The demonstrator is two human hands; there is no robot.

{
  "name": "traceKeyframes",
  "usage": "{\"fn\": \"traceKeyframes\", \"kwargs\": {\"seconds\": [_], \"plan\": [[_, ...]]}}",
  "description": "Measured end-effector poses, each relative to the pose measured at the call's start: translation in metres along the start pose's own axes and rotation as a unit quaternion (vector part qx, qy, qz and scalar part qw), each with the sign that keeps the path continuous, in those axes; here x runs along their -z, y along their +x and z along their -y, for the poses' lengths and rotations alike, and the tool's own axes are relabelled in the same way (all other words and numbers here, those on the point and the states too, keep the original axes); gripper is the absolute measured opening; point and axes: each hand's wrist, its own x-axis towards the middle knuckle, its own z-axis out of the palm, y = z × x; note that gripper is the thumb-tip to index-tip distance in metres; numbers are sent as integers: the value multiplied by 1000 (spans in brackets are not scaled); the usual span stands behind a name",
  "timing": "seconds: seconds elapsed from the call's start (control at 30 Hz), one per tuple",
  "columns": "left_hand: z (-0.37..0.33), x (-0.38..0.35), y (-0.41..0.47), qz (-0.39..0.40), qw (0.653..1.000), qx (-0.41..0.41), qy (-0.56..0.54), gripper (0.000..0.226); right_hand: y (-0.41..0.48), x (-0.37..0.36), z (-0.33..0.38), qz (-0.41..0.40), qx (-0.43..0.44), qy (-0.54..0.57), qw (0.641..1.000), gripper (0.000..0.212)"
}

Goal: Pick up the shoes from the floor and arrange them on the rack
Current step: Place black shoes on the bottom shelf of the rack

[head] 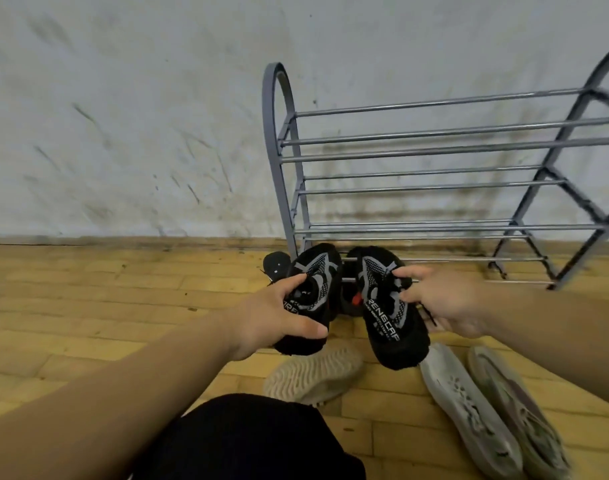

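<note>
A scuffed pale wall (123, 116) met a wooden plank floor (88, 299) on the left. From there the left hand (278, 315) reached forward, its fingers curled over the top of the left black shoe (322, 282) and its thumb clamped along the shoe's near edge, so the shoe was held off the floor with its toe pointing away. Just behind that shoe, a small dark item (275, 264) lay on the floor by the foot of the rack; what it was could not be told. Below the held pair, a beige shoe (313, 374) lay on the floor with its ridged sole showing, just beyond the person's black-clad knee (247, 441). Between the two raised shoes, another dark shoe (349, 303) with a red spot sat on the floor, mostly hidden. The right black shoe (386, 317), with white lettering along its side, was gripped by the right hand (445, 299), fingers pinching its upper near the laces and palm at its outer side. Further right, two grey shoes (469, 403) lay side by side on the floor, touching. Behind everything, the grey metal rack (434, 134) stood against the wall, its tiers of bars bare, and both held shoes hovered in front of its lowest left corner.
</note>
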Motion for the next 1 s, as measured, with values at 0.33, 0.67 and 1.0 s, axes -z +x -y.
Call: {"fn": "traceKeyframes", "kwargs": {"seconds": [0.33, 0.67, 1.0], "plan": [[15, -32, 121, -82, 993, -65, 63, 113, 88, 5, -10, -66, 45, -42, 996, 53], [27, -21, 242, -194, 946, -84, 245, 94, 194, 0, 2, -169, 140, -148, 964, 40], [49, -22, 237, -164, 903, -97, 386, 89, 190, -1, -59, -164, 190, -298, 921, 95]]}}
